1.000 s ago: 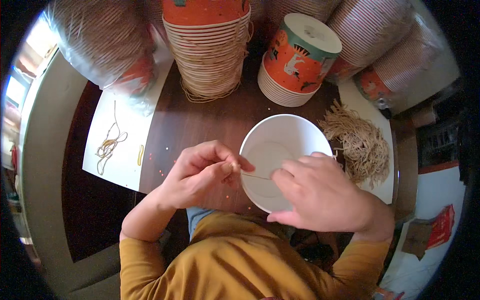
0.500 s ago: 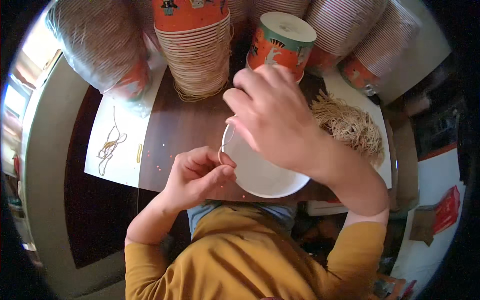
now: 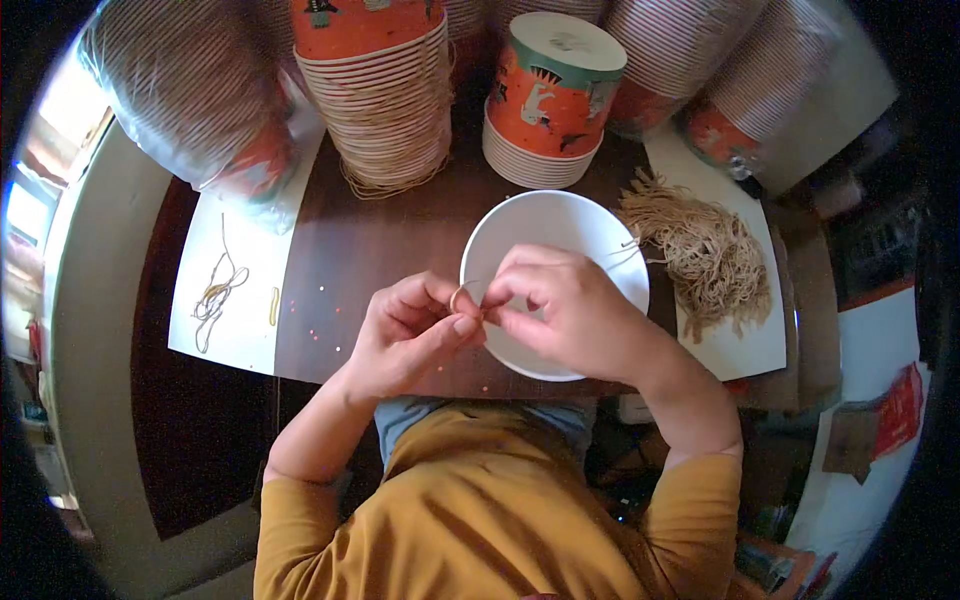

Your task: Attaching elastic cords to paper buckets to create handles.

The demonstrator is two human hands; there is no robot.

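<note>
A round white paper lid (image 3: 560, 235) lies on the dark brown table (image 3: 380, 250) in front of me. My left hand (image 3: 410, 335) pinches a thin tan string (image 3: 462, 296) at the lid's left rim. My right hand (image 3: 565, 310) rests over the lid and grips the same string beside the left fingertips. The string forms a small loop between the two hands. Both hands hide the lid's lower left part.
A heap of tan strings (image 3: 705, 255) lies on a white sheet (image 3: 740, 340) to the right. Loose strings (image 3: 215, 295) lie on a white sheet at left. Stacks of orange and white paper cups (image 3: 385, 95) and a capped cup stack (image 3: 550, 95) stand behind.
My right hand came back from reaching toward the strings and cups and now meets the left hand over the lid, holding a string between them.
</note>
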